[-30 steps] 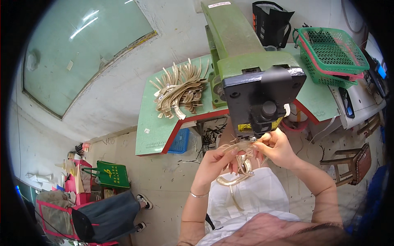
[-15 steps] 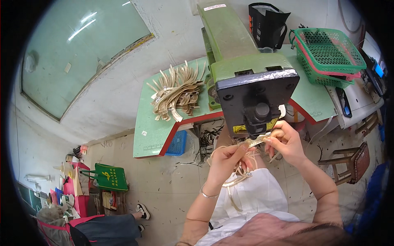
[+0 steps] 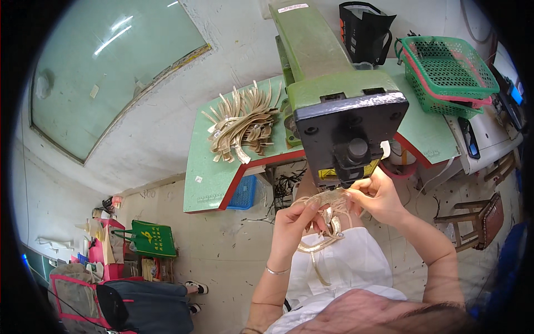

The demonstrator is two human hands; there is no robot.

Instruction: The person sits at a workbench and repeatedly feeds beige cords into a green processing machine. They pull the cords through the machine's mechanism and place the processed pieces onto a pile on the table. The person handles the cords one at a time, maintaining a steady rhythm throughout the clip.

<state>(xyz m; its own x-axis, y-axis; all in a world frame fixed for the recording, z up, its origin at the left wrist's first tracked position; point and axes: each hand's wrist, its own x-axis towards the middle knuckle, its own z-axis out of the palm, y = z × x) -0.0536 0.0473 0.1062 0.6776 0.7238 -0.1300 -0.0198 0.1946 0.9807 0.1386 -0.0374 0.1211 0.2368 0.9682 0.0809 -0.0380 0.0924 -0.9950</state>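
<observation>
My left hand (image 3: pixel 296 222) pinches one end of a pale gold strap (image 3: pixel 329 198), just below the black head (image 3: pixel 351 125) of a green press machine (image 3: pixel 320 47). Close to the machine's lower tip, the fingers of my right hand (image 3: pixel 380 200) are closed on the strap's other end. More gold straps (image 3: pixel 320 245) with shiny buckle-like parts hang under my hands and over my white clothing. A large heap of similar straps (image 3: pixel 242 125) lies on the green table to the left of the machine. The strap's exact contact with the tip is hidden.
The green table (image 3: pixel 203 186) has a red edge. Stacked green and pink baskets (image 3: pixel 453 83) stand at the right, near a black bag (image 3: pixel 364 33). A blue basket (image 3: pixel 243 192) sits below; a wooden stool (image 3: pixel 478 222) stands right. Another person (image 3: pixel 150 303) is at lower left.
Both hands have shifted slightly left and lower, with the strap still held between them. The other person at lower left has changed position.
</observation>
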